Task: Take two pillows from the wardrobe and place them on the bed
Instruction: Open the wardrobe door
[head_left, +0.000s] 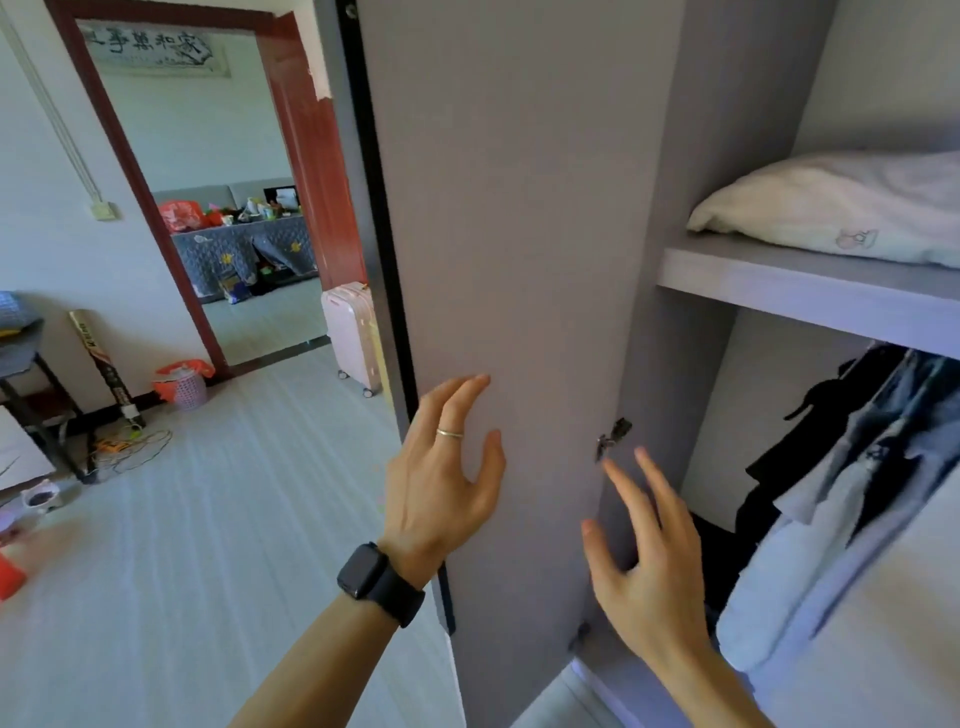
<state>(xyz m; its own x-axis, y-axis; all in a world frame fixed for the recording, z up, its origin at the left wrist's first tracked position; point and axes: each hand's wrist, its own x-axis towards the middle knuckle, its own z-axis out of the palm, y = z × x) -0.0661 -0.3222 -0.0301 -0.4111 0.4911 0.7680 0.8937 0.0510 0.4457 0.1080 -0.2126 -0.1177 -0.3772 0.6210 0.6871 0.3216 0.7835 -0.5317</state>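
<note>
The grey wardrobe stands open, its door (519, 260) swung out in front of me. A white pillow (831, 208) lies on the upper shelf (779, 291) at the right. My left hand (447, 473), with a ring and a black watch, is held with spread fingers at the inner face of the door near its edge. My right hand (644, 561) is raised with straight fingers near the door hinge (613, 436), below the shelf. Neither hand holds anything. I see only one pillow; the bed is out of view.
Dark and light clothes (831, 493) hang under the shelf. Left of the door lies open floor, with a pink suitcase (353, 332), an orange bin (184, 384) and a black stand (31, 384). A red-framed doorway (156, 208) leads to another room.
</note>
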